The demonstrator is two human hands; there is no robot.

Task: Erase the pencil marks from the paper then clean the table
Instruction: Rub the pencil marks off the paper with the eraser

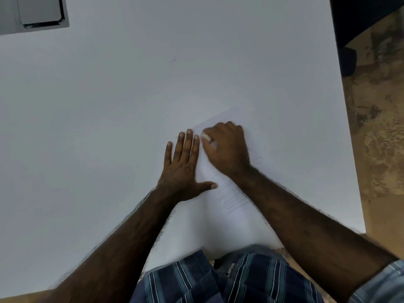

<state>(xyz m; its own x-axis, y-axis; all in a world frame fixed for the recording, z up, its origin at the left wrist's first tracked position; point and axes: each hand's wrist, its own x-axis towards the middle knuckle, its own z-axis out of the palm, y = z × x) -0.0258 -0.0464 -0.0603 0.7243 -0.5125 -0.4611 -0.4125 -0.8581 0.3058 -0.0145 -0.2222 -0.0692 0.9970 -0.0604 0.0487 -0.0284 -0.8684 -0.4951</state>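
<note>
A white sheet of paper (258, 147) lies tilted on the white table (109, 106), hard to tell from the tabletop. Faint pencil lines (234, 195) cross its near part. My left hand (183, 167) lies flat on the paper's left edge, fingers spread, thumb pointing right. My right hand (227, 145) is curled just right of it, pinching a small white eraser (205, 136) whose tip touches the paper near my left fingertips. Most of the eraser is hidden by my fingers.
A grey inset panel with a dark-rimmed flap (39, 12) sits at the table's far left corner. The table's right edge drops to a mottled brown floor (380, 127). A dark object (347, 60) stands on the floor at the far right.
</note>
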